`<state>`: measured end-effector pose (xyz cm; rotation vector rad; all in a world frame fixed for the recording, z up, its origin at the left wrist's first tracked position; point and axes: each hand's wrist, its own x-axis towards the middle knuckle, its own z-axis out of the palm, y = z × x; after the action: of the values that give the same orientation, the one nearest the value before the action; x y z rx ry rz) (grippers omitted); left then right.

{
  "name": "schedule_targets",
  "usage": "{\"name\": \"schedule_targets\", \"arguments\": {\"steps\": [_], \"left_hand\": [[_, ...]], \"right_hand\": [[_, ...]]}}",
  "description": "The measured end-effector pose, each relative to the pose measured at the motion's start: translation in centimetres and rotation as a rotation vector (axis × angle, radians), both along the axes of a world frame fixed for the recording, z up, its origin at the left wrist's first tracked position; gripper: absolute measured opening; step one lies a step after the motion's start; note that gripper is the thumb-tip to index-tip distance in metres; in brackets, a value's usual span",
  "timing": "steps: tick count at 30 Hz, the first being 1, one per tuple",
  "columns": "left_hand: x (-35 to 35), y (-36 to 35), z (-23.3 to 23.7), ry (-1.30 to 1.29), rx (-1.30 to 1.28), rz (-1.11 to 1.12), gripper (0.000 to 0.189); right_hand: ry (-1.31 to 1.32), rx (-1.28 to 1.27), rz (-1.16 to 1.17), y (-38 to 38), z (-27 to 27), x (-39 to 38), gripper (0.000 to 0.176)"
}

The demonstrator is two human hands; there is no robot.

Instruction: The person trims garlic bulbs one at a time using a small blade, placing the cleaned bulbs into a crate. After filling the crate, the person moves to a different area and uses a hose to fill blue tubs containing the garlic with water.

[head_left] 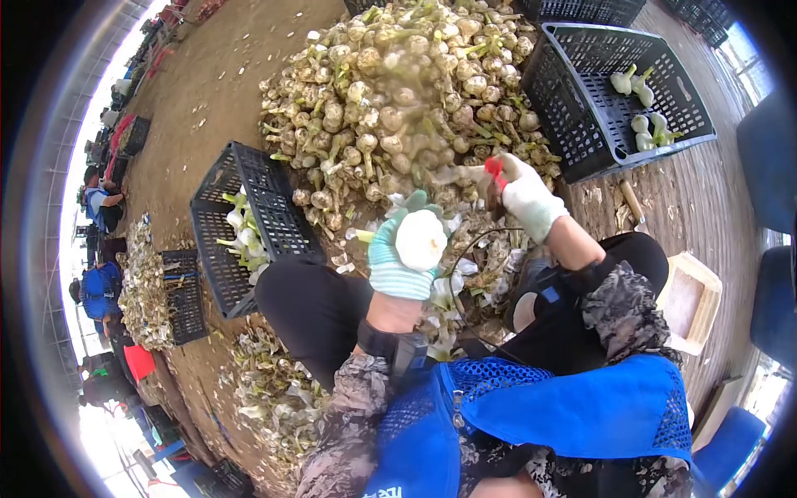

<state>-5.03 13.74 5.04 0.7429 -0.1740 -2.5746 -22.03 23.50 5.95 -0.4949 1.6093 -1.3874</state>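
Observation:
My left hand (pixel 397 257), in a teal striped glove, holds a peeled white garlic bulb (pixel 421 239) up in front of me. My right hand (pixel 525 197), in a white glove, grips a red-handled cutter (pixel 495 173) at the near edge of a large heap of untrimmed garlic bulbs (pixel 398 91). Trimmed skins and stalks (pixel 473 266) lie on the ground between my knees.
A black plastic crate (pixel 274 207) with some cleaned bulbs stands at my left, another crate (pixel 581 108) with a few bulbs at the right. A small wooden box (pixel 691 299) sits by my right knee. Other people sit by a garlic pile (pixel 143 282) at far left.

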Motion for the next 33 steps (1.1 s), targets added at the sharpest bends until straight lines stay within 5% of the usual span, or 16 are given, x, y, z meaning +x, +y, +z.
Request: {"name": "schedule_targets", "arguments": {"steps": [3, 6, 7, 10, 11, 12, 15, 16, 19, 21, 25, 28, 31, 33], "left_hand": [[0.1, -0.8, -0.3, -0.047, -0.011, -0.047, 0.025], [0.9, -1.6, -3.2, -0.099, -0.05, -0.111, 0.03], [0.8, -1.3, -3.8, -0.166, -0.055, -0.092, 0.029], [1.0, -1.7, -5.0, -0.155, 0.026, -0.035, 0.032], [1.2, -1.8, -3.4, -0.213, 0.059, -0.005, 0.033], [2.5, -2.7, -2.1, 0.021, 0.142, -0.062, 0.036], [3.5, -2.9, 4.6, -0.324, -0.088, -0.021, 0.042], [3.4, -2.9, 6.3, -0.441, -0.112, -0.02, 0.044], [2.8, -2.8, 6.0, -0.436, -0.336, -0.01, 0.035], [1.9, -1.8, 5.2, -0.415, -0.485, -0.104, 0.035], [0.7, -2.8, 6.4, -0.176, -0.837, -0.436, 0.087], [1.2, -5.8, 10.5, -0.329, -1.017, -0.269, 0.061], [1.6, -10.2, 8.0, -0.323, -0.697, -0.004, 0.028], [1.9, -11.7, 6.2, -0.301, -0.538, -0.077, 0.026]], "right_hand": [[0.546, 0.106, 0.579, 0.4, 0.4, 1.5, 0.045], [0.8, -0.189, 0.429, 0.5, 0.4, 1.8, 0.058], [0.588, -0.305, 0.42, 0.4, 1.3, 2.2, 0.051], [0.835, -0.235, 0.301, 0.1, 0.3, 4.5, 0.022], [0.738, -0.289, 0.391, 0.2, -0.4, 4.3, 0.02], [0.732, -0.091, 0.436, 0.4, 0.4, 4.2, 0.019], [0.367, 0.004, 0.288, 0.6, -4.9, 1.9, 0.017], [0.285, 0.088, 0.29, 0.6, -3.0, 1.7, 0.027], [0.395, -0.444, 0.442, -0.3, -3.6, 3.3, 0.039], [0.03, -0.626, 0.401, -0.7, -1.6, 6.5, 0.045], [-0.383, -0.562, 0.12, -1.0, 3.3, 4.8, 0.046], [-0.542, -0.85, -0.099, -1.9, 2.2, -2.9, 0.05], [-0.684, -1.149, -0.094, -2.4, 1.4, -6.3, 0.04], [-0.353, -0.72, -0.201, -4.6, -1.5, -5.0, 0.033]]}}
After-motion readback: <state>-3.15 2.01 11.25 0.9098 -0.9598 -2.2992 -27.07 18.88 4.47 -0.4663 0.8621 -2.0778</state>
